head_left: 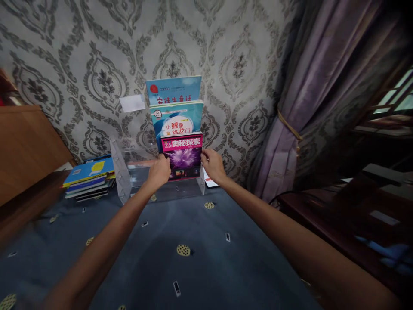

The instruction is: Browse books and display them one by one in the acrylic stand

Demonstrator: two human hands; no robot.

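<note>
A: Where do you have the magenta book [183, 157]?

B: You have it upright at the front of the clear rack [121, 176], toward the rack's right end, its cover facing you. Your left hand [160, 170] pinches its left edge, and your right hand [213, 163] pinches its right edge; your fingertips behind the cover are out of sight.

A: And what stands around it for you?

B: Behind it, at the same end of the rack, you have a teal book [176, 115] and, higher at the back, a blue book [176, 88]. To the rack's left lies your book pile [90, 172].

A: Which step are you on?

B: You seem to be seating the magenta book in the rack's front tier. Whether its lower edge rests there, I cannot tell.

A: So what does your next move call for?

B: Probably level, even pressure from both hands until you feel support, then a gentle release, so it doesn't tip toward you.
</note>
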